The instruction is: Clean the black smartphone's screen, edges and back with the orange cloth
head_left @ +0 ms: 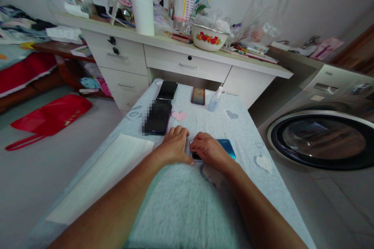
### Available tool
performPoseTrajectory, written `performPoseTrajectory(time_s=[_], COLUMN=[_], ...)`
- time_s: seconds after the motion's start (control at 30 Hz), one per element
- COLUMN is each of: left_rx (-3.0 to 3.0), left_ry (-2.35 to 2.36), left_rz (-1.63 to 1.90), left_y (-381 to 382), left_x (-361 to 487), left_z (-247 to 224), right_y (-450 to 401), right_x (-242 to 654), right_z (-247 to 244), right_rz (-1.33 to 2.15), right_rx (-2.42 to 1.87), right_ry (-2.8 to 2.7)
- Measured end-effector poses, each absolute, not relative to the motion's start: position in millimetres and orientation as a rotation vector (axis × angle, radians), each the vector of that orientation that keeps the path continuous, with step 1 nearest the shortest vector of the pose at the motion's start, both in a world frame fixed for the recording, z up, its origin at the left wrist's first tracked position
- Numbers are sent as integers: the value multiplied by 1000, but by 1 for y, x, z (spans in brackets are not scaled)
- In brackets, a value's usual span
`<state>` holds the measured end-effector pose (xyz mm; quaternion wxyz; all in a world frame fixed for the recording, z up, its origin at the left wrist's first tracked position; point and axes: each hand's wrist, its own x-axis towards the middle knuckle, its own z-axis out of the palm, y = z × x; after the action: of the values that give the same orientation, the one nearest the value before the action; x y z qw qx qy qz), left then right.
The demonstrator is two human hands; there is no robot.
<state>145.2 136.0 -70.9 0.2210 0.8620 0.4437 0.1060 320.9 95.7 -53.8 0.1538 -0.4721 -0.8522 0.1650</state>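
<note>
A blue phone (227, 147) lies flat on the cloth-covered table (175, 202), its left part under my right hand (207, 148). The fingers of that hand are bent and pressed together at the phone's left end; what they pinch, if anything, is hidden. My left hand (176, 146) rests beside the same end, thumb spread from the fingers, with nothing visible in it. Beyond my left hand lie a dark phone (157, 117) and a second black one (167, 90). A small brown-screened device (198, 96) and a clear spray bottle (214, 100) are farther back.
White paper towel (102, 179) covers part of the table's left side. A white desk (187, 64) holding a flowered bowl (209, 38) and a paper roll (142, 13) stands behind. The washing machine (321, 124) is at right, a red bag (55, 116) on the left floor.
</note>
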Motion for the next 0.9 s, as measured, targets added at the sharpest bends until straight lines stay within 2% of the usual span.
performPoseTrajectory(time_s=[0.23, 0.53, 0.9], left_rx=[2400, 2410, 2447], left_ry=[1213, 1221, 1247], left_rz=[305, 272, 219], left_y=[138, 137, 136], left_x=[145, 144, 146], left_z=[-74, -71, -66], right_y=[92, 91, 93], right_x=[329, 354, 340], right_z=[-43, -32, -40], right_rz=[596, 643, 480], right_rx=[-1325, -1512, -1562], right_ry=[-2490, -2410, -2456])
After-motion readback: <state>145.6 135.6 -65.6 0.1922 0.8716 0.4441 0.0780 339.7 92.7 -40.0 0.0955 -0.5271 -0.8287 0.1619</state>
